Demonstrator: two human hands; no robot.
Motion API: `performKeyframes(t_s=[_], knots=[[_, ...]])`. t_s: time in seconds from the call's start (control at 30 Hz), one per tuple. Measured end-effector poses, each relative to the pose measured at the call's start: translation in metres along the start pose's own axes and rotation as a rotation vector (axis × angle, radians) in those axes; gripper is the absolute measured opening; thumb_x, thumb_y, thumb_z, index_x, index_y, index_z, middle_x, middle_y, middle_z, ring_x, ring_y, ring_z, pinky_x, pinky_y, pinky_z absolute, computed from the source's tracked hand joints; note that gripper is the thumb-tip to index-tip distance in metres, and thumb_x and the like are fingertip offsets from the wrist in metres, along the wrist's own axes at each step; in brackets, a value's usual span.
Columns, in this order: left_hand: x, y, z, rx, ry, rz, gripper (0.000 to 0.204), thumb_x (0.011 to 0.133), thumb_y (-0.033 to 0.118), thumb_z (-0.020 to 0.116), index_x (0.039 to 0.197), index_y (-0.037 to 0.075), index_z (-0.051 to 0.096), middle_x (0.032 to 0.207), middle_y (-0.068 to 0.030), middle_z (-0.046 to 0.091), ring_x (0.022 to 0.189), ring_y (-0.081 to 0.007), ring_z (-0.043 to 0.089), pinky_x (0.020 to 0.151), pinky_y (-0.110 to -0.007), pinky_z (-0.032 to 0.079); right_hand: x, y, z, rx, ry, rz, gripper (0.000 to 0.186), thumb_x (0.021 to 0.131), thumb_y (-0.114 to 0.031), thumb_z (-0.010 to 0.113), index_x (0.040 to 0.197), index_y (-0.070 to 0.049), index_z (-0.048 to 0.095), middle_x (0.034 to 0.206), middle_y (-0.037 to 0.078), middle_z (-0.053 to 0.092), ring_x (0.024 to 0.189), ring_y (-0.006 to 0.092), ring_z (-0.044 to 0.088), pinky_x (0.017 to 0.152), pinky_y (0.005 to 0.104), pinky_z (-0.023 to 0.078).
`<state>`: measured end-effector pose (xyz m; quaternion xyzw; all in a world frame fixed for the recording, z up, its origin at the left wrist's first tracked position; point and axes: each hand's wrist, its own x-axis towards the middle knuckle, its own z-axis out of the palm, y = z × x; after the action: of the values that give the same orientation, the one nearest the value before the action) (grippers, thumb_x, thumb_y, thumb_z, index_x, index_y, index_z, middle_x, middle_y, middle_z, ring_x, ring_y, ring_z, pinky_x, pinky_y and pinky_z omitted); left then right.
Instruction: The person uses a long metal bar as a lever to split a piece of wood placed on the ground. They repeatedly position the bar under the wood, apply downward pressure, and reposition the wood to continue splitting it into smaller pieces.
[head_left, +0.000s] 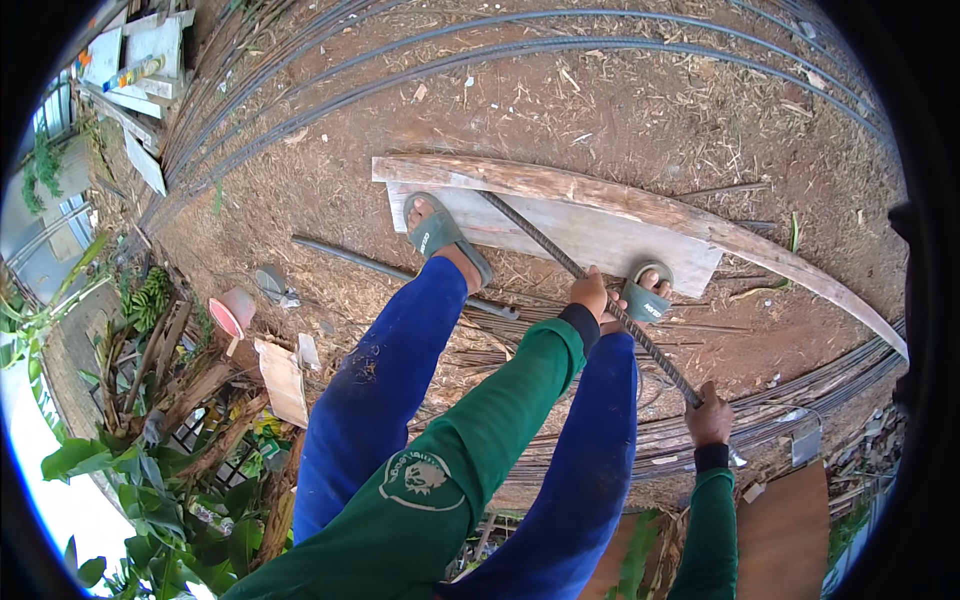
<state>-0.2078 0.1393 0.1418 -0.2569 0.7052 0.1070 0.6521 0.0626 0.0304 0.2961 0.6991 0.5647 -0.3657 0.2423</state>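
Note:
A ribbed steel rebar (pixel 535 233) runs slantwise from the boards down toward the lower right. My left hand (pixel 590 293) is closed around its middle. Lower down, my right hand (pixel 709 416) grips the rebar close to its near end. The far end meets the edge of a long wooden plank (pixel 560 181), beside a pale flat board (pixel 600 232). My feet, in green slide sandals, stand on the pale board, one on each side of the rebar.
Long thin steel bars (pixel 480 52) curve across the ground at the back, and more bars (pixel 800 405) lie at the right. A metal pipe (pixel 400 273) rests by my left foot. At the left are a pinkish bucket (pixel 232 312), a wood piece (pixel 283 382) and leafy plants.

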Motion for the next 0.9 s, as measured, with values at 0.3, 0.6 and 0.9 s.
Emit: performKeyframes(t_s=[0.3, 0.6, 0.9], knots=[[0.103, -0.013, -0.002, 0.31, -0.112, -0.01, 0.054, 0.103, 0.049, 0.032, 0.11, -0.005, 0.039, 0.077, -0.029, 0.063, 0.068, -0.0412, 0.07, 0.05, -0.042, 0.062, 0.104, 0.066, 0.077, -0.011, 0.168, -0.039, 0.018, 0.094, -0.019, 0.055, 0.097, -0.009, 0.041, 0.072, 0.02, 0.063, 0.059, 0.0418, 0.062, 0.051, 0.0531, 0.049], [0.094, -0.029, 0.027, 0.76, 0.145, 0.694, 0.039, 0.096, 0.03, 0.058, 0.113, -0.002, 0.046, 0.068, -0.0093, 0.063, 0.07, -0.0217, 0.066, 0.055, -0.036, 0.056, 0.127, 0.062, 0.057, 0.001, 0.099, -0.037, 0.018, 0.091, -0.016, 0.058, 0.105, -0.01, 0.047, 0.081, 0.019, 0.065, 0.072, 0.043, 0.064, 0.059, 0.0538, 0.049], [-0.063, -0.036, -0.042, 0.141, 0.032, 0.668, 0.029, 0.096, 0.023, 0.055, 0.114, 0.002, 0.048, 0.064, -0.0053, 0.051, 0.045, -0.0191, 0.054, 0.04, -0.033, 0.045, -0.115, -0.122, -0.152, 0.217, -0.242, 0.028, 0.03, 0.095, -0.022, 0.059, 0.115, -0.001, 0.061, 0.079, 0.019, 0.065, 0.066, 0.0364, 0.064, 0.057, 0.0445, 0.049]])
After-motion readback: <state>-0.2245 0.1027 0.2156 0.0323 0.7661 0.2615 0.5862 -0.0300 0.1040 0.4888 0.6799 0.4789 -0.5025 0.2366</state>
